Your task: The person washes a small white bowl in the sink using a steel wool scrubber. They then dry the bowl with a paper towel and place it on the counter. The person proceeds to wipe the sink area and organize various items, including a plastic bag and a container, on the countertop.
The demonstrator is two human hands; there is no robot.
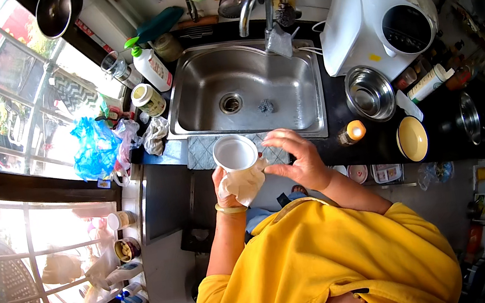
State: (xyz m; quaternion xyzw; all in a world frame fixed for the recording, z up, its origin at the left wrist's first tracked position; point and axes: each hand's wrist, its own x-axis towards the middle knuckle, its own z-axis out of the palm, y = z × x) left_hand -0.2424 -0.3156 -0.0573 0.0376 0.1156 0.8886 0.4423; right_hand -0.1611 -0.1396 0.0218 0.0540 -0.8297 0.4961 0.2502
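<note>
A white bowl or cup (235, 153) is held up in front of the sink's near edge, its open top facing me. My left hand (223, 188) grips it from below on the left, with a crumpled cream cloth or paper (244, 184) bunched against its underside. To the right of the bowl is my right hand (299, 159), its fingers spread and curved towards the rim. Nothing shows between those fingers; whether a fingertip touches the cloth is unclear.
Beyond my hands lies a stainless steel sink (202, 86) with a scouring ball (265, 106) inside, under a faucet (254, 7). A soap pump bottle (153, 70) stands left. On the right counter are a white appliance (369, 19), a steel bowl (370, 94), a yellow bowl (412, 139) and an orange-capped jar (352, 132).
</note>
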